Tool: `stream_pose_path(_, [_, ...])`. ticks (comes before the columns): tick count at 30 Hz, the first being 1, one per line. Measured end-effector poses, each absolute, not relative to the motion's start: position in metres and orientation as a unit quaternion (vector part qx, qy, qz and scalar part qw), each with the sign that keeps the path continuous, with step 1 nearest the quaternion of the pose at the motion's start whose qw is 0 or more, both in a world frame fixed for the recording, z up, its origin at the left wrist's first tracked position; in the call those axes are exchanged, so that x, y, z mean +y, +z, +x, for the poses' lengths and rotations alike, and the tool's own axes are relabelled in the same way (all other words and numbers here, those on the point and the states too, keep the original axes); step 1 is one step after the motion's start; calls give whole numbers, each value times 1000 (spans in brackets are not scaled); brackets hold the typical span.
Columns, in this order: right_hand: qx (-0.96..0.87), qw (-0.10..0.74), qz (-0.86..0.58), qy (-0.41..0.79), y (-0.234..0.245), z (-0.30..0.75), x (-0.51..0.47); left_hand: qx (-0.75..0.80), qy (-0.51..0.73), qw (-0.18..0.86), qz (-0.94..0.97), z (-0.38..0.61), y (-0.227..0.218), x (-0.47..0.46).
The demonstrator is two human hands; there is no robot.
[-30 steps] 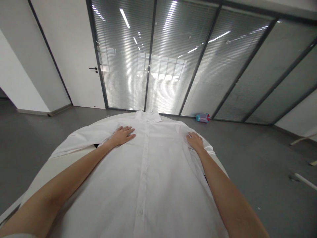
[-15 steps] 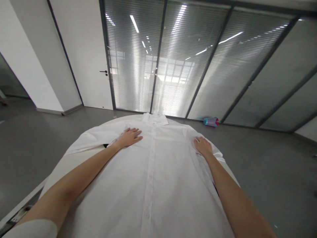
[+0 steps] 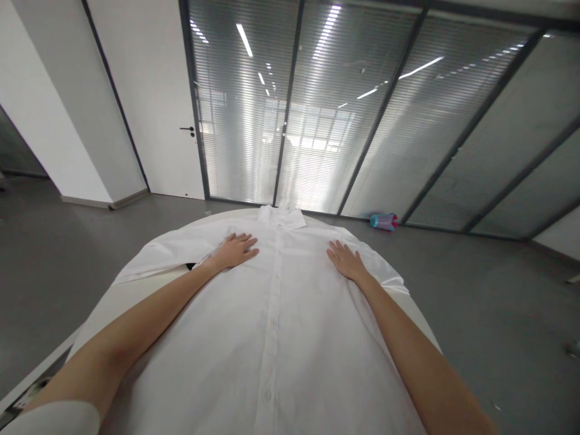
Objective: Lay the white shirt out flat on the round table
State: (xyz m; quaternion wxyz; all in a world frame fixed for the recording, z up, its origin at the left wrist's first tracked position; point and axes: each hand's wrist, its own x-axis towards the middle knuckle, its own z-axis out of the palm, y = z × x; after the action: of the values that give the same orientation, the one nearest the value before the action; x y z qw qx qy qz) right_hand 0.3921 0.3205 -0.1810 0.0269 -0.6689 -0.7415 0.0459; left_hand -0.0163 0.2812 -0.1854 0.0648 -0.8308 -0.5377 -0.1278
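Now both palms lie flat on a white shirt [image 3: 276,314] spread button-side up across a pale table [image 3: 118,296], collar at the far end. Left hand [image 3: 235,251] rests fingers spread left of the placket; right hand [image 3: 347,261] presses open near the right shoulder. Far right, a bottle [image 3: 383,221] lies on the floor.

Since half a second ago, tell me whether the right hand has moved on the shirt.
Yes. The right hand has slid inward across the shirt, away from the shoulder edge and toward the button placket.
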Motion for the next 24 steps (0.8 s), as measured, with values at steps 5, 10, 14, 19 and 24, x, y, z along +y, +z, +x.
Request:
stream_pose_path(5, [-638,21,-767,61,-171,447,333,-540,-125,68,-830,-15,-187,284])
stream_pose_path(10, [-644,97,-758,38,-149,412,357,-550,-126,57,-823,-13,-188,286])
stream_pose_path(14, [-723,60,-686,59,-162,357,369,-547,-120,52,-827,-15,-189,287])
stream_pose_path(19, [-728,31,-682,61,-179,372,373,-544,-118,56,-829,-17,-191,287])
stream_pose_path(24, [-668,38,-743,27,-176,453,356,-546,-112,74,-827,-16,-193,288])
